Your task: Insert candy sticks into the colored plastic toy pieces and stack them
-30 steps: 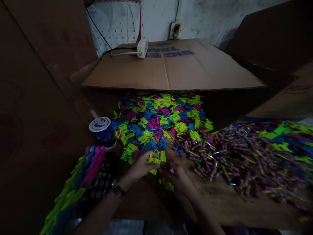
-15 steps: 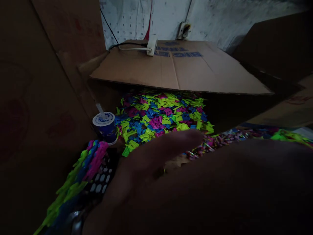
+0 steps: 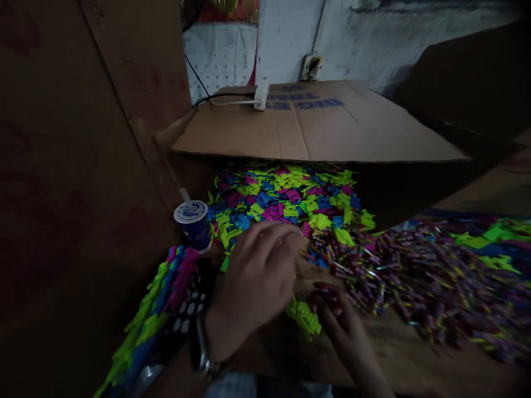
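Note:
My left hand [image 3: 257,271], with a watch [image 3: 201,342] on its wrist, is above the table with its fingers curled toward the right. Blur hides what, if anything, is in them. Just below its fingertips is a yellow-green plastic piece [image 3: 305,318]; whether a hand touches it is unclear. To its right, my right hand [image 3: 350,337] has its fingers closed around small dark-red pieces [image 3: 332,298]. Beyond the hands lies a heap of yellow-green, blue and pink plastic pieces [image 3: 286,193]. A spread of small pinkish-brown sticks [image 3: 415,271] covers the right side.
A blue cup [image 3: 194,229] with a straw stands at the left. In front of it, strips of joined coloured pieces [image 3: 145,320] lean beside a dark perforated object [image 3: 188,309]. A cardboard flap [image 3: 332,130] overhangs the heap, carrying a white power strip [image 3: 261,95]. Cardboard walls [image 3: 83,193] rise at the left.
A large dark hand and arm shape close to the camera has cleared from the lower view. Both my hands now show low over the table, and the view has tilted up slightly.

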The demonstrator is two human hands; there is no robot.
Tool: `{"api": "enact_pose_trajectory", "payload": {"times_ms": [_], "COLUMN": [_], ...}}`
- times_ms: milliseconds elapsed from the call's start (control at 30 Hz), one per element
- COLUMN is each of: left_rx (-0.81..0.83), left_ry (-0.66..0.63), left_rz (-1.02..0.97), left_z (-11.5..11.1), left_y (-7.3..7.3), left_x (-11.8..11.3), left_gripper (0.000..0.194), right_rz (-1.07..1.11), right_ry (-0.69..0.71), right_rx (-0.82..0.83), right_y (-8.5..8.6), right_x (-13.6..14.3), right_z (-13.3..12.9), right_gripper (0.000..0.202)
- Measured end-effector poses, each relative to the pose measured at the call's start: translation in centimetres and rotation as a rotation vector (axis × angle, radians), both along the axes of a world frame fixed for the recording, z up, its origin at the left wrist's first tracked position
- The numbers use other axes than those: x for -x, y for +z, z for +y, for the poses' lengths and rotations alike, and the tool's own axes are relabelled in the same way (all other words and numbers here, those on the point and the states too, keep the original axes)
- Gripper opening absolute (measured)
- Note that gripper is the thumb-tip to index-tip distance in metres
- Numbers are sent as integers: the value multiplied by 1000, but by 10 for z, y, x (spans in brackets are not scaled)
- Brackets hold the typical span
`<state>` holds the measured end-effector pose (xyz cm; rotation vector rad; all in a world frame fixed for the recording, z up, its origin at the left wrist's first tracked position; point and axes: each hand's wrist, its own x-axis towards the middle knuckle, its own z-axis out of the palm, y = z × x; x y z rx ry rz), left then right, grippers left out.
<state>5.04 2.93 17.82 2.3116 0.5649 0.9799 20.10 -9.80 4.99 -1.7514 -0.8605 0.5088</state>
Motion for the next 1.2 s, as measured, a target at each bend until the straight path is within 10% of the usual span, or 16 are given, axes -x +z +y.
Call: {"api": "enact_pose_trajectory", "payload": {"times_ms": [167,300,700,1200], "left_rx": [158,258,1378,1190], "left_ry": [216,243,-19,34], "left_rz": [388,299,-377,-287], "left_z": [30,34,3,-13], "left_y": [-107,-140,-120,-92], "left_x": [-35,-39,-35,-31], "left_gripper": [47,38,29,35], "right_rz": [-12,32,228,-185], "right_ry": [113,70,67,-23], "right_rx": [53,11,-58,-49], "right_y": [-3,-5,23,40], "right_x": [1,6,-1,12], "right_z": [0,-1,22,10], "right_gripper": [39,40,41,23]}}
